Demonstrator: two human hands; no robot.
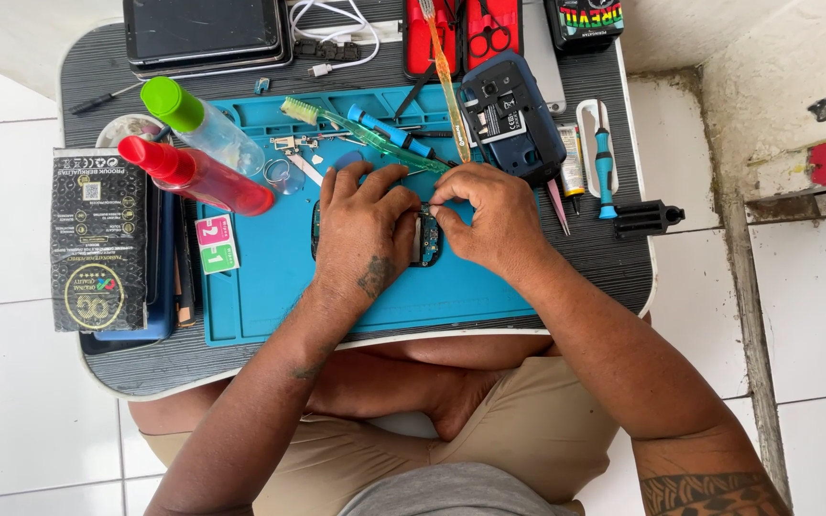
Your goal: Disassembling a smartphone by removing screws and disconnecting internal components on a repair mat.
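An opened small phone (426, 239) with its circuit board showing lies on a blue work mat (270, 277). My left hand (363, 229) lies flat over its left part and holds it down. My right hand (491, 218) pinches a thin dark tool, its tip on the top of the board between my two hands. Much of the phone is hidden under my fingers.
A red-capped bottle (198, 175) and a green-capped bottle (201, 122) lie at the mat's left. A dark blue phone back shell (513, 117), a green toothbrush (365, 134), a blue screwdriver (604, 172), a red tool case (461, 33), a tablet (205, 31) and a black box (97, 239) crowd the small lap table (585, 248).
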